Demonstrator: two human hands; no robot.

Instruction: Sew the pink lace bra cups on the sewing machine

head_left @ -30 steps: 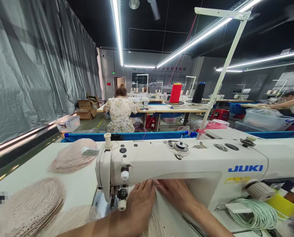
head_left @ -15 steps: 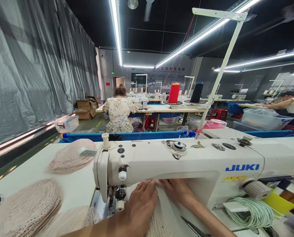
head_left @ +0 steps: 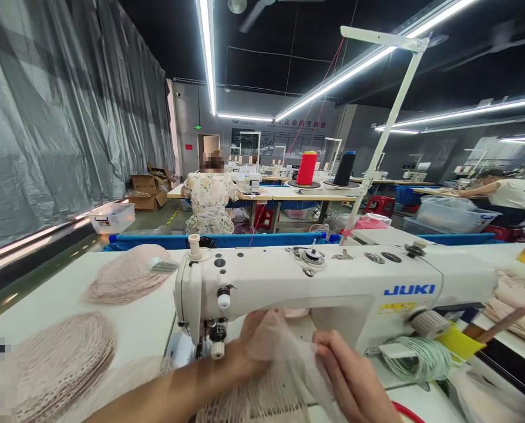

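A white sewing machine stands before me. Under its arm, my left hand is beside the needle area; sheer cloth covers it partly and its fingers are hidden and blurred. To the right, my right hand is closed on a pale sheer fabric piece, which stretches up towards the left hand. Below them spreads beige fringed fabric with long loose threads. A red curved handle shows below my right hand.
Stacks of beige lace pieces and pink pieces lie on the left tabletop. A mint cord coil and a yellow piece sit right. Ahead are thread cones and a seated co-worker.
My right hand has come out from under the machine arm towards me, drawing sheer fabric up. The left hand has shifted slightly up, and the dark scissor-like tool is out of sight.
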